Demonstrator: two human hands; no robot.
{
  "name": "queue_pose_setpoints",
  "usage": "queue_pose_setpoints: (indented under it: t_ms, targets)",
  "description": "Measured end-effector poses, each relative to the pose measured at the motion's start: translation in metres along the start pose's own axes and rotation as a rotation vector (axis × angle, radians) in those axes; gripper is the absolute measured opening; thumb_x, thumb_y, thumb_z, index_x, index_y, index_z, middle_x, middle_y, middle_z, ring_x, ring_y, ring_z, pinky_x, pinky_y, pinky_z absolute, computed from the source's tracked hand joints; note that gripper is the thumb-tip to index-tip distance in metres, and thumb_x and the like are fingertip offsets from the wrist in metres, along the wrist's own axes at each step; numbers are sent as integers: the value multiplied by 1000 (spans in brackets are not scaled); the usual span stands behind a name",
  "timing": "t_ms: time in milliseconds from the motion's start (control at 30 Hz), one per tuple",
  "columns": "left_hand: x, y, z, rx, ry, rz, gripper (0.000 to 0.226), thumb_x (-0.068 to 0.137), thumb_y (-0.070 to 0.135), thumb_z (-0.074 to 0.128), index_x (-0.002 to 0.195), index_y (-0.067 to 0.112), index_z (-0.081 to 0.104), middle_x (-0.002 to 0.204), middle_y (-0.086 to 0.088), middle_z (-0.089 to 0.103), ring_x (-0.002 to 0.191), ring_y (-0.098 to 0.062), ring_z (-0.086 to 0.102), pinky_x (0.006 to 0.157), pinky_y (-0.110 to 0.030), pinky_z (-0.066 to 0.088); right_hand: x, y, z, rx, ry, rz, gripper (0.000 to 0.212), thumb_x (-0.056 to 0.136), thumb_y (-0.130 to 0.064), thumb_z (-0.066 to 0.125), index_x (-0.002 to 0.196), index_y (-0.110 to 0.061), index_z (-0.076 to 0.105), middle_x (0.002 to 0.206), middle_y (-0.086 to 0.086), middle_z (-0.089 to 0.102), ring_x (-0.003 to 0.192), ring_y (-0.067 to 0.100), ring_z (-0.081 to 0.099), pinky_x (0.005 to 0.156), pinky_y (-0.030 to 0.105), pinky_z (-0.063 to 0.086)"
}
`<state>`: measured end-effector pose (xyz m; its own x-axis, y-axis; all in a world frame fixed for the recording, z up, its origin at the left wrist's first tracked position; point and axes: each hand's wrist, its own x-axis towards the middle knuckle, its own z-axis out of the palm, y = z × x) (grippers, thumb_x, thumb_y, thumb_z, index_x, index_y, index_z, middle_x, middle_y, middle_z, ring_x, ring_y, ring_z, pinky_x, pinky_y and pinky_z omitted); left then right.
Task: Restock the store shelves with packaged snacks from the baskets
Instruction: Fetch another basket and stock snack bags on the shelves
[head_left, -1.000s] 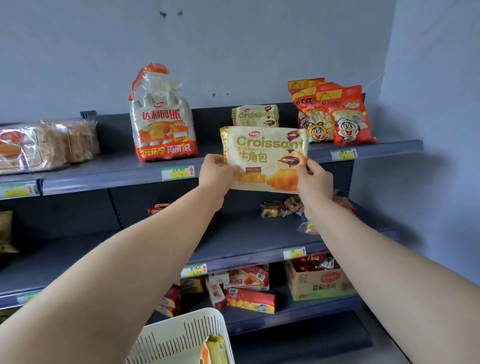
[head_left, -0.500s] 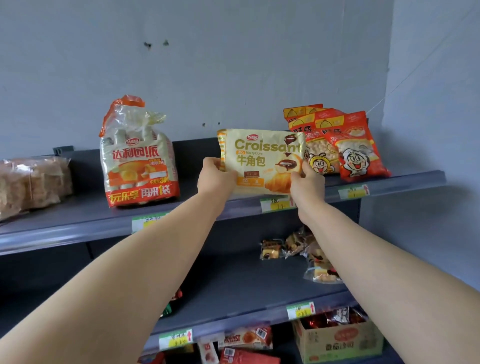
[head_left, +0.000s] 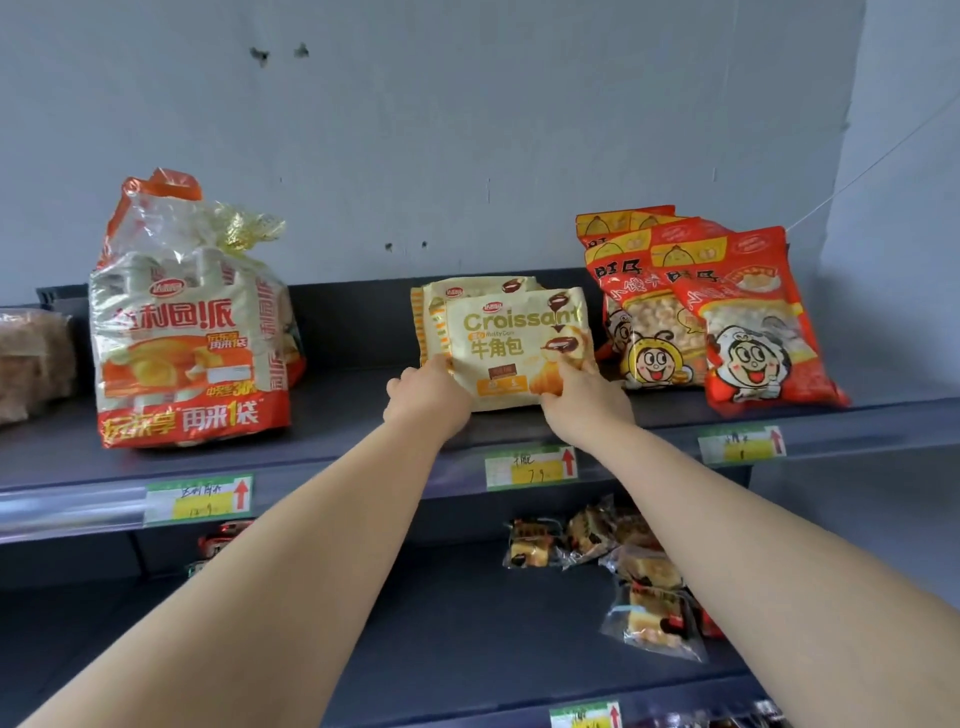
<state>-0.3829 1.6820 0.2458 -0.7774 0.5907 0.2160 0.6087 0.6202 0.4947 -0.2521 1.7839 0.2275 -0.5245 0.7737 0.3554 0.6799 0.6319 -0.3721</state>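
Placement of a croissant pack (head_left: 511, 353) on the top shelf (head_left: 337, 431). My left hand (head_left: 428, 392) grips the pack's lower left corner and my right hand (head_left: 584, 397) its lower right corner, both closed on the wrapper. A second ago I held the pack in the air, in front of the shelf edge; its lower edge now appears to meet the shelf board, and it stands upright directly in front of a matching croissant pack (head_left: 470, 291) at its 12 o'clock. At its 3 o'clock stand red snack bags (head_left: 748, 322), near but apart; at 9 o'clock, well apart, a large orange bag (head_left: 189, 322). The yellow price tag (head_left: 530, 467) lies at its 6 o'clock. I judge this item nearly stocked: what remains is to let go and see that it stays standing.
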Motion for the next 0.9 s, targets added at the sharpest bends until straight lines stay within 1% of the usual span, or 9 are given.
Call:
queue_pose_setpoints:
  t_ms: [100,200,300,400,467,533,633,700,900]
  targets:
    - [8,0,5,-47,-19,-40,52,83,32,53,134,25,44,114,-5,60,105,-30,57,87,-46,53,0,-1,3,-49,-25,-4,60,100,-40,38,154,-25,15,162,11,9,134,35,39,95,41,44]
    - [-2,3,5,-78,76,-46,46,92,34,50,133,15,41,127,-7,53,118,-31,50,95,-45,47,-4,-2,6,-5,26,-1,57,100,-40,39,151,-24,20,161,13,11,134,35,40,98,42,43]
    - [-12,1,1,-176,214,-13,48,93,19,53,137,12,37,138,-8,44,126,-29,41,95,-43,43,-13,-2,6,57,123,-29,49,100,-36,41,146,-21,33,159,10,19,133,32,40,97,42,44]
    - [-27,-8,-8,-289,309,97,52,88,4,54,137,17,43,137,-2,48,126,-23,42,90,-35,44,-33,-5,7,105,243,-94,39,100,-31,43,137,-17,47,155,2,29,131,28,42,96,40,44]
    - [-45,-19,-15,-288,345,211,46,89,1,50,130,20,53,132,2,54,122,-19,46,86,-32,46,-53,-11,10,108,252,-101,38,101,-28,44,137,-18,48,154,2,30,134,27,38,101,40,40]
    - [-67,-32,-24,-273,343,301,41,89,-1,46,118,22,63,124,4,60,116,-18,51,85,-34,50,-79,-20,17,119,224,-95,41,101,-26,44,141,-19,45,157,3,26,141,26,30,108,41,35]
    - [-99,-54,-32,-303,230,320,40,89,-1,43,108,24,68,115,6,63,106,-17,57,86,-35,53,-121,-36,31,127,173,-107,40,100,-23,47,140,-15,47,156,5,29,145,25,25,111,40,32]
    - [-118,-73,-31,-266,121,319,38,88,0,44,104,24,68,111,6,63,101,-16,58,81,-31,52,-148,-45,42,120,112,-111,38,99,-22,48,136,-15,51,151,5,35,142,25,30,108,39,34]
    - [-158,-135,-23,-58,-225,224,24,91,11,59,110,20,69,118,1,66,107,-19,61,82,-27,48,-217,-61,72,27,-81,-157,37,99,-23,49,135,-17,53,142,5,44,133,26,38,103,39,38]
